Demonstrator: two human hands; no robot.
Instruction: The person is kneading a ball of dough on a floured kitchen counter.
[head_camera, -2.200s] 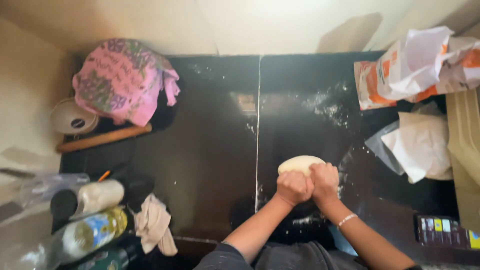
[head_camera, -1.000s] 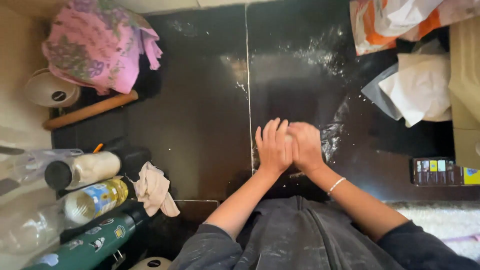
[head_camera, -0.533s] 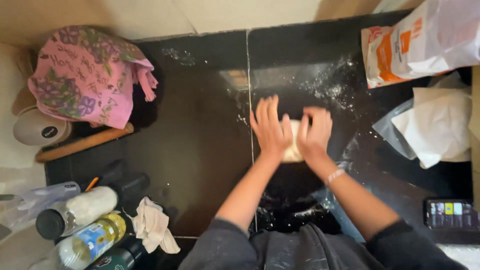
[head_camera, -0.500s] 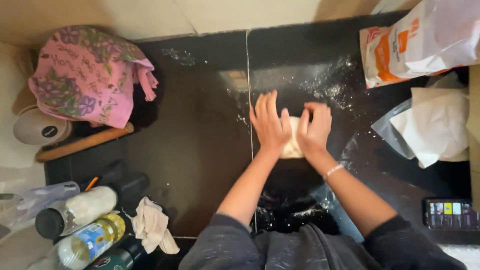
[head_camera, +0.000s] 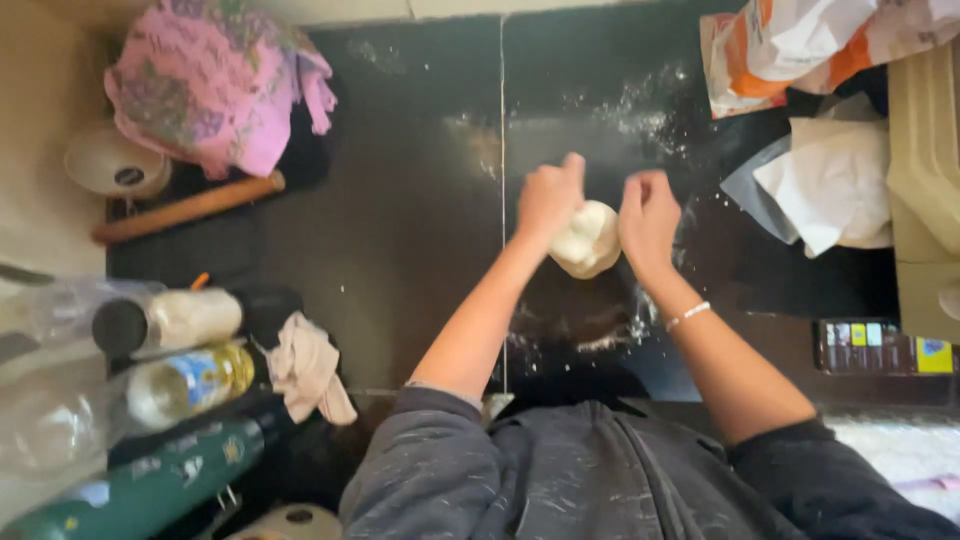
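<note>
Dark stone surface (head_camera: 400, 250), dusted with flour, a seam running down its middle. Landmark: the pale dough ball (head_camera: 588, 238), just right of that seam, resting on the surface. Left hand (head_camera: 548, 198) cupped against the dough's left side, fingers curled. Right hand (head_camera: 648, 220) pressed to its right side, thin bracelet (head_camera: 688, 315) at the wrist. The dough is held between both hands.

Far left of the dough: pink patterned cloth (head_camera: 205, 85) bunched up, wooden rolling pin (head_camera: 188, 208) lying below it, white bowl (head_camera: 112, 165) beside. Lower left of the dough: several bottles (head_camera: 180, 380) lying together, crumpled rag (head_camera: 305, 368) next to them. Upper right of the dough: orange-and-white flour bag (head_camera: 800, 50); below it, white paper (head_camera: 830, 185).
</note>
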